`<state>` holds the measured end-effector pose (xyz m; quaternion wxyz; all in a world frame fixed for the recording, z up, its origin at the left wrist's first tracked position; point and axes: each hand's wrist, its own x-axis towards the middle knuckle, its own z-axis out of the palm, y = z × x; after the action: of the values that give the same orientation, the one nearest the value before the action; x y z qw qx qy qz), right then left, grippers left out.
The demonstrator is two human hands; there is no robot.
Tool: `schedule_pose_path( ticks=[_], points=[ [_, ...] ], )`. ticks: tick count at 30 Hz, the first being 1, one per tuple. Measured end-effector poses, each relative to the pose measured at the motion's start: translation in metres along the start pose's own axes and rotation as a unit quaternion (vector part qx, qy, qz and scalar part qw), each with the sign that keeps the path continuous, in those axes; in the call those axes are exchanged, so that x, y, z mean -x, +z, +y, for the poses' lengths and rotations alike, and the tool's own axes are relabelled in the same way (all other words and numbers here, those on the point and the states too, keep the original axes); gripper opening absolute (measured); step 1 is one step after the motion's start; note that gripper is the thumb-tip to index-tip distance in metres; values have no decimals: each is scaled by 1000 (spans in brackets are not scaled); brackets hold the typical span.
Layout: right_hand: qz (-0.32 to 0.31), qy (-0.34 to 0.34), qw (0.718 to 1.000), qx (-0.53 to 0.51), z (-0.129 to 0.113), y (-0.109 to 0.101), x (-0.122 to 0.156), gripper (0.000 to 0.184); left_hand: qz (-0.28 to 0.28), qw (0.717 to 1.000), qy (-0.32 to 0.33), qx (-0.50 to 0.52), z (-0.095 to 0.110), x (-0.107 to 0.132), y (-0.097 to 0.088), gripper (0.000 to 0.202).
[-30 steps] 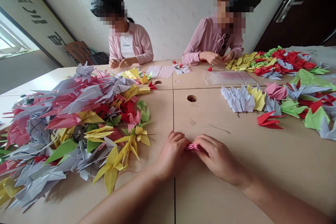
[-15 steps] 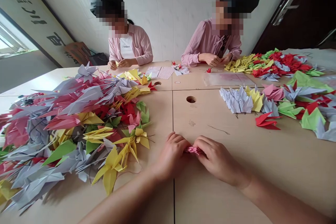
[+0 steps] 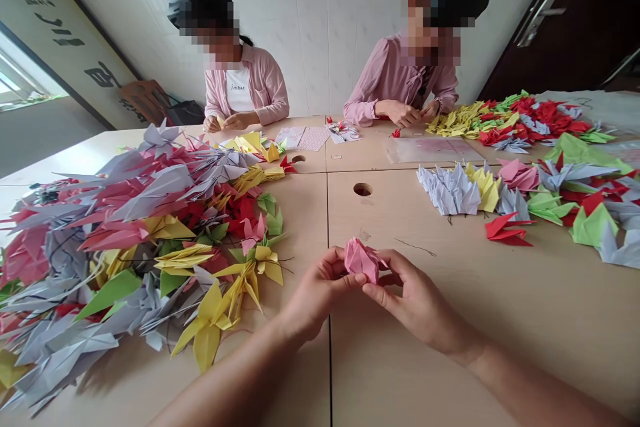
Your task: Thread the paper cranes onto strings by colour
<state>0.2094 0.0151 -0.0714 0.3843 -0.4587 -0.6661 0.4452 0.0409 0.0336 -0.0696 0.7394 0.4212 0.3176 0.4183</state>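
Observation:
A pink folded-paper piece [image 3: 361, 260], layered and pleated, is held up just above the table between both hands. My left hand [image 3: 323, 287] pinches its left side, thumb in front and fingers behind. On the right side, the thumb and fingers of my right hand [image 3: 407, 290] close around the lower edge. To the left lies a large heap of folded paper flowers [image 3: 165, 193] in pink, white, yellow, green and red. A yellow paper flower [image 3: 207, 323] is the heap's nearest piece to my left forearm.
White folded pieces [image 3: 450, 190] stand in a row at right, beside a red folded paper [image 3: 507, 230] and more coloured pieces. A thin dark wire [image 3: 415, 247] lies beyond my hands, near a round table hole [image 3: 363, 189]. Two people sit opposite, handling small paper items.
Both hands have lifted and turned the pink paper piece, so its broad pleated face now shows instead of a narrow edge. My fingers have shifted from over it to its sides.

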Motion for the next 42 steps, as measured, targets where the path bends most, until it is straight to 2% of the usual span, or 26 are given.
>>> schedule_pose_path(
  ticks=[4,7,10,12,15,19,22,24,30,34,38,42],
  points=[
    [-18,-21,999,-15,1,0,-1,23,14,999,-5,-42,-1,0,-2,21],
    [-16,-39,999,29,2,-3,-1,20,33,984,33,-171,2,2,-2,18],
    [20,-84,985,151,3,-7,-1,14,93,921,130,-354,5,4,0,28],
    [37,-117,966,226,4,-9,-2,16,120,878,167,-433,6,5,1,32],
    [9,-132,950,281,6,-10,-3,23,112,841,155,-506,4,4,-1,26],
    [-19,-101,953,284,14,-8,-5,28,77,810,90,-574,2,0,-6,11],
    [-7,-81,953,291,21,-7,-6,33,80,810,68,-578,2,-2,-8,6],
    [-5,-97,945,312,23,-8,-6,37,85,813,67,-572,2,-2,-8,3],
    [69,-223,878,418,20,-4,-1,76,94,820,88,-558,-5,-3,-9,5],
    [-18,-235,856,460,20,1,2,83,101,827,90,-545,-8,-3,-9,7],
    [-7,-213,856,472,22,0,1,89,100,828,88,-545,-9,-3,-9,6],
    [-50,-204,860,464,25,-3,-1,87,104,824,81,-551,-7,-3,-9,6]
  ],
)
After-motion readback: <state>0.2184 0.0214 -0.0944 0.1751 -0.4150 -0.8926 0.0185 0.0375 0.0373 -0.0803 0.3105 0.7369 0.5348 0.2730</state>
